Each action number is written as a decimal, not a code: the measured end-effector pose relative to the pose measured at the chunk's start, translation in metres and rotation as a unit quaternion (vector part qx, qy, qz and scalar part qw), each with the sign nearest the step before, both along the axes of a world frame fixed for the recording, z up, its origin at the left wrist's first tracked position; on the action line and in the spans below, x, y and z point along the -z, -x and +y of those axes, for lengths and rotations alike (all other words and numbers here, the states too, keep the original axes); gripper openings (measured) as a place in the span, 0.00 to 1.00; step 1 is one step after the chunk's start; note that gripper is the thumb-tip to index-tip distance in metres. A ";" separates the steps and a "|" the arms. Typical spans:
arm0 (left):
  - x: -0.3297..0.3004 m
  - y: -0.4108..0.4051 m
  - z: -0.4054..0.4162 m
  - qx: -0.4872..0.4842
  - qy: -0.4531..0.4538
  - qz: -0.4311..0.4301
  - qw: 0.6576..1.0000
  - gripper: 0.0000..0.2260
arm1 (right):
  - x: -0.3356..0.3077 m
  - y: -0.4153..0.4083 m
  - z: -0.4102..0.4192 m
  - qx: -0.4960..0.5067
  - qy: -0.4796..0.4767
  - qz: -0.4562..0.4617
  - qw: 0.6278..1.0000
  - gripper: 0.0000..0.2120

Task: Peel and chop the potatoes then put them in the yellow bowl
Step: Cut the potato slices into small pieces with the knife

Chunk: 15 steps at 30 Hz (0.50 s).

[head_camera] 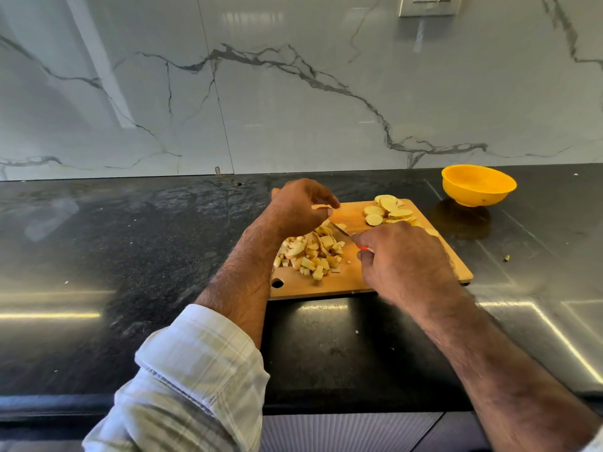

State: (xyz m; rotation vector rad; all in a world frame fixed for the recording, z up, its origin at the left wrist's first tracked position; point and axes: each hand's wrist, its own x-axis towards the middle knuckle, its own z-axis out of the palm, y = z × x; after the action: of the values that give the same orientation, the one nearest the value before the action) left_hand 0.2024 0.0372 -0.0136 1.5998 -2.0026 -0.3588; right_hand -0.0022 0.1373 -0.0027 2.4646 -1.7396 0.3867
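Chopping was under way: the right hand [404,256] gripped the knife [341,232] beside the diced potato [313,252], and the left hand [298,207] pinched a slice. Remaining slices [388,210] needed dicing next (yellow bowl [478,187] apart on the counter [130,243]).

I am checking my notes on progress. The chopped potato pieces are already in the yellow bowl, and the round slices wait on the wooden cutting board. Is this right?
Not quite. The head view shows the yellow bowl holding no potato; the chopped potato pieces lie in a heap on the wooden cutting board. The round slices do wait on that board, at its far end.
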 end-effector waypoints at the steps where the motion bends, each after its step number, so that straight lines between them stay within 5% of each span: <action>1: 0.000 0.003 0.001 0.030 -0.021 -0.007 0.999 0.13 | -0.002 0.001 0.001 -0.006 0.013 0.006 1.000 0.17; 8: -0.005 0.007 0.006 0.043 -0.058 -0.146 0.987 0.28 | -0.005 0.009 0.009 -0.034 0.049 0.014 0.998 0.16; 15: -0.003 -0.004 -0.004 -0.047 -0.013 -0.076 0.996 0.22 | 0.004 0.028 0.015 0.055 0.048 -0.026 0.997 0.11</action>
State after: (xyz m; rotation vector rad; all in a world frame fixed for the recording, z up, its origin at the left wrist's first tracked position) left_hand 0.2059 0.0333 -0.0104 1.7778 -2.0331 -0.2354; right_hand -0.0301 0.1525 -0.0063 2.3000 -1.8211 0.5155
